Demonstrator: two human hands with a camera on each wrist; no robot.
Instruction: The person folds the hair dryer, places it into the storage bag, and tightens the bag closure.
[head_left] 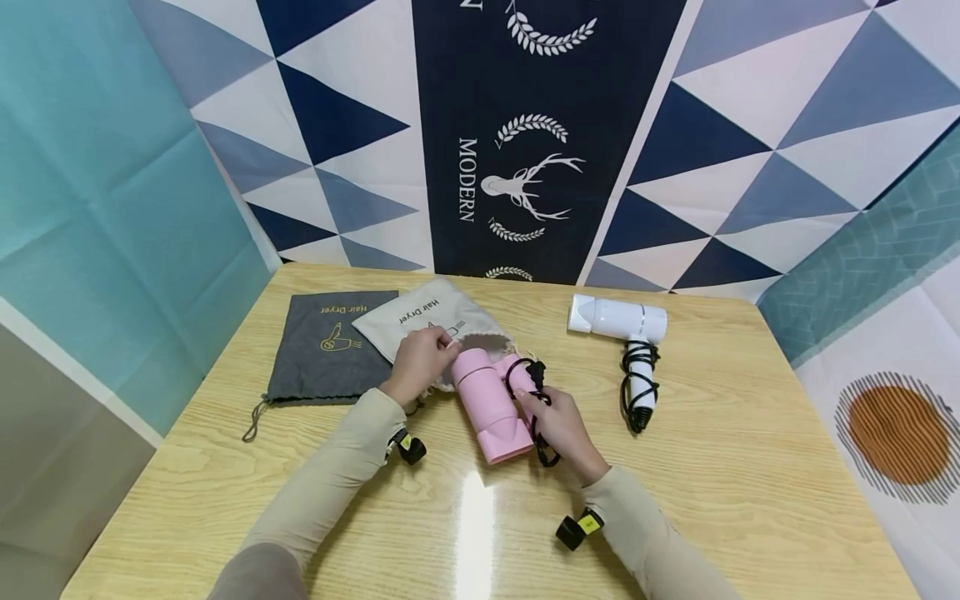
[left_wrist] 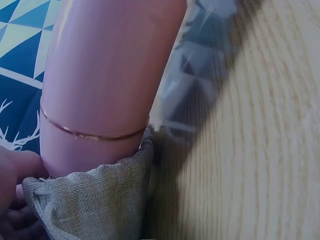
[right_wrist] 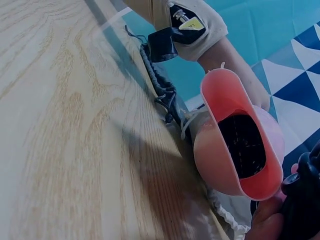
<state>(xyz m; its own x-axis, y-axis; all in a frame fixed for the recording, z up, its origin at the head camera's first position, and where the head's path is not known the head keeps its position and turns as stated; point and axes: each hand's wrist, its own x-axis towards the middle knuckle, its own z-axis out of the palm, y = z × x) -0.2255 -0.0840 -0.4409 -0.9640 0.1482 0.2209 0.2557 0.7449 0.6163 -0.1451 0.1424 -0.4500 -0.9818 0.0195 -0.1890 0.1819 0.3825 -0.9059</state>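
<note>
A person's left hand (head_left: 420,362) pinches the cloth rim of a pale pouch (head_left: 450,298), fingertips drawn together, at the far end of a pink hair dryer (head_left: 486,398). The right hand (head_left: 564,427), on the dryer's right side, curls around its handle and the looped black cord (head_left: 536,372); exactly how each finger lies is hidden. The left-hand pinch appears meant to keep the pouch's mouth spread, while the hold on the handle seems to steady the dryer and gather its cord.

The pink hair dryer lies at the pouch's mouth, nozzle toward the person. In the left wrist view, the cloth rim wraps the end of the barrel; the rest of the barrel, the nozzle and the cord are outside. Beyond the mouth, the pouch, printed "Hair Dryer," looks flat, though its inside cannot be seen.

To the left of the pink dryer, a dark gray pouch (head_left: 300,350) lies flat, one corner under the pale one, its drawstring (head_left: 253,423) trailing toward the person. It appears to hold nothing bulky. To the right of the pink dryer and farther back rests a white hair dryer (head_left: 618,318), its own cord (head_left: 626,393) wound about the handle, probably to keep it tidy. The desk (head_left: 720,467) carries them all, with a patterned curtain (head_left: 502,237) behind.
</note>
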